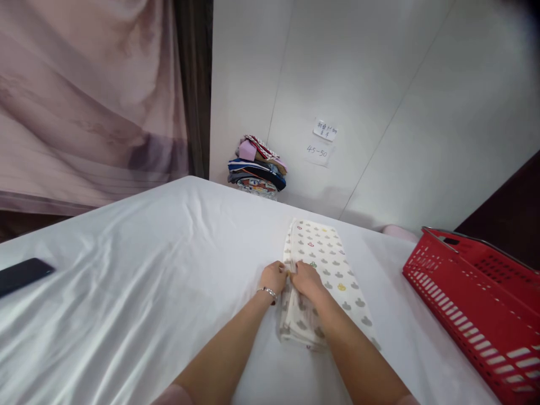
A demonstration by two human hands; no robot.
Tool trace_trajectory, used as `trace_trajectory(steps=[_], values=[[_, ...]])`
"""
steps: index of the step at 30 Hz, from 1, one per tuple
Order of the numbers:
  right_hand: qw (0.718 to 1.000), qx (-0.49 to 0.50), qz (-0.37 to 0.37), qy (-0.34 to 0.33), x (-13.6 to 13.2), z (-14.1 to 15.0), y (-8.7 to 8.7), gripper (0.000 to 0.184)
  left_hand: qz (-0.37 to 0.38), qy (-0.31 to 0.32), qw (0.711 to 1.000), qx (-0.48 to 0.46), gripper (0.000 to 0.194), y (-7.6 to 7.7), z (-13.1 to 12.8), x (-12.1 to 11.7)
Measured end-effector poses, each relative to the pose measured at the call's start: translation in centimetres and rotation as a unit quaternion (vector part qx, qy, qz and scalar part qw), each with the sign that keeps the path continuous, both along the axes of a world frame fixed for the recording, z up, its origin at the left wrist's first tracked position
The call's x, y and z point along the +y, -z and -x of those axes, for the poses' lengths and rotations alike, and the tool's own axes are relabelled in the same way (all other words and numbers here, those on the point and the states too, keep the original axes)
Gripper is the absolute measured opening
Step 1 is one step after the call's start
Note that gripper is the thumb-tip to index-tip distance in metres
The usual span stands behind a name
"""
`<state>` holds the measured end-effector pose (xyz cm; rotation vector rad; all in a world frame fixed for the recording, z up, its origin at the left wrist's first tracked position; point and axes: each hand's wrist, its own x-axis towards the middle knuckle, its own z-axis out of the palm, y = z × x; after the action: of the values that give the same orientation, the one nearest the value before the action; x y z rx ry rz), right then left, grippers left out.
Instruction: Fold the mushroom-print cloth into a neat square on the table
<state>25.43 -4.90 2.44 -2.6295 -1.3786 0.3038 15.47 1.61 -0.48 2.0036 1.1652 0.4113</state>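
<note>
A folded white cloth [324,256] with grey, yellow and red motifs lies lengthwise on the white sheet, its layers showing along the left side. My left hand [274,277], with a silver bracelet at the wrist, has its fingers closed on the cloth's left edge. Right beside it, my right hand [304,277] pinches the same edge from the cloth's upper side. The fingertips of both hands almost meet there, and the exact grip is partly hidden by the fingers. My right forearm covers part of the cloth's near half.
A red plastic basket [472,292] stands at the right. At the far edge by the wall is a stack of folded clothes [257,169]. A dark phone [25,275] lies at the left on the wrinkled white sheet [139,281]. Pink curtain [93,101] hangs at the back left.
</note>
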Motion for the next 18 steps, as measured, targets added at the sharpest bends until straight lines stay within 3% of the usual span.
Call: trace_trajectory(steps=[2, 5, 9, 13, 15, 18], values=[[0.998, 0.044, -0.035, -0.005, 0.0, -0.5, 0.3, 0.023, -0.023, 0.001, 1.000, -0.009, 0.021, 0.1, 0.0, -0.2], [0.975, 0.198, -0.099, 0.016, -0.4, -1.3, 0.8, 0.020, -0.049, 0.003, 0.999, -0.019, 0.017, 0.2, 0.0, -0.3], [0.893, 0.398, -0.205, 0.050, -1.4, -1.9, 1.2, 0.020, -0.008, 0.004, 1.000, -0.019, 0.019, -0.1, -0.1, -0.1], [0.805, 0.527, -0.263, 0.063, -2.0, -1.6, 1.3, 0.028, 0.116, 0.028, 0.992, -0.039, 0.030, -0.3, -0.2, 0.1], [0.796, 0.543, -0.262, 0.059, -2.1, -1.4, 1.2, 0.030, 0.158, 0.042, 0.985, -0.047, 0.034, -0.3, -0.3, 0.0], [0.824, 0.510, -0.239, 0.063, -1.9, -1.2, 1.0, 0.029, 0.127, 0.009, 0.991, -0.050, 0.033, -0.3, -0.4, -0.1]])
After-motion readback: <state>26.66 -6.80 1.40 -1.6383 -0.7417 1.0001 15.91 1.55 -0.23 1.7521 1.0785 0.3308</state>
